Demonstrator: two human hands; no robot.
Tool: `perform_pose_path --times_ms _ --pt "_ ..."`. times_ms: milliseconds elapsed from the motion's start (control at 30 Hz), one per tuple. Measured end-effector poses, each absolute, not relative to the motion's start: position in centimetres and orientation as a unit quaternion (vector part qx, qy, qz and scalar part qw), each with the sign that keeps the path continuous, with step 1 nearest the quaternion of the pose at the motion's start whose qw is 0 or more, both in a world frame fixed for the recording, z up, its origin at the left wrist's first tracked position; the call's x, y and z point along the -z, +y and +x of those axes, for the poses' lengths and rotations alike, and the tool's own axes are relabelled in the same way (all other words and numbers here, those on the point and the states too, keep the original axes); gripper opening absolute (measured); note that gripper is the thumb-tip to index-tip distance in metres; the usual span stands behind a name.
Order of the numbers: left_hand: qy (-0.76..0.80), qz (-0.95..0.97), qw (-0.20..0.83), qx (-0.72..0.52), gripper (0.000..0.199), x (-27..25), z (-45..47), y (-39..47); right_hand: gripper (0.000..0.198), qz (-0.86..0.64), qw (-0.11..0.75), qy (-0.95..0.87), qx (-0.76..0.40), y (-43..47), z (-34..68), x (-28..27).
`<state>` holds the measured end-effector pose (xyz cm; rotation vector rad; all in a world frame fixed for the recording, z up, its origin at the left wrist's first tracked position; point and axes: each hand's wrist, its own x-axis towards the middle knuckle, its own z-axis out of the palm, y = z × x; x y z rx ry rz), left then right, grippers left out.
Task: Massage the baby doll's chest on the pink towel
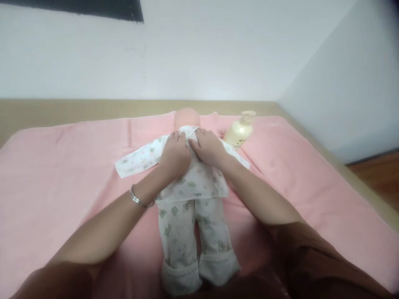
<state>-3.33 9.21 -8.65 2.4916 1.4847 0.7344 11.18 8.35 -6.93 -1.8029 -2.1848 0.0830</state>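
A baby doll lies on its back or front, I cannot tell which, with its bald head (187,118) at the far end. It wears a white patterned shirt (199,187) and matching trousers (179,232) with turned-up cuffs. At the neck, my left hand (176,155) is closed on the shirt's cloth, its fingers bent at the left side of the collar. Just beside it, my right hand (208,146) grips the collar's right side, thumb pointing toward my left hand. Both sleeves spread outward, the right one partly behind my arm. The fingertips are partly hidden.
A cream pump bottle (239,132) leans or stands to the right of the doll's head. Pink cloth (68,166) covers the table, whose tan edge (93,109) meets a white wall (202,54). A dark panel (93,9) hangs at upper left.
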Motion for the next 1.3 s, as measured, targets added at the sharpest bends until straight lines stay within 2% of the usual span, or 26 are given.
perform_pose_path --times_ms 100,233,467,800,1000,1067,1233,1300 --pt "0.544 0.798 0.131 -0.223 0.037 8.2 -3.7 10.5 0.039 -0.618 0.121 -0.775 0.040 7.0 10.4 6.7" --pt "0.578 0.755 0.143 -0.275 0.040 9.0 -4.0 11.5 0.042 -0.621 0.090 -0.774 0.085 6.0 9.6 6.8" --pt "0.578 0.747 0.140 -0.297 0.048 9.9 -3.8 11.5 0.046 -0.625 0.186 -0.758 -0.001 8.4 10.6 8.4" --pt "0.464 0.868 0.004 -0.176 0.042 8.2 -4.0 8.7 0.040 -0.614 0.150 -0.774 -0.019 8.8 11.5 7.5" --pt "0.565 0.796 0.136 -0.169 0.042 7.5 -4.6 11.2 0.052 -0.629 0.119 -0.765 0.067 6.3 9.5 7.4" --pt "0.583 0.781 0.142 -0.175 0.044 7.6 -4.6 11.4 0.054 -0.625 0.118 -0.768 0.076 6.1 9.2 7.4" --pt "0.523 0.832 0.046 -0.182 0.044 8.1 -3.8 8.8 0.051 -0.658 0.110 -0.744 -0.039 7.9 10.5 6.5" --pt "0.482 0.857 0.038 -0.179 0.048 8.0 -3.8 8.2 0.053 -0.678 0.102 -0.725 -0.060 8.3 10.8 6.1"
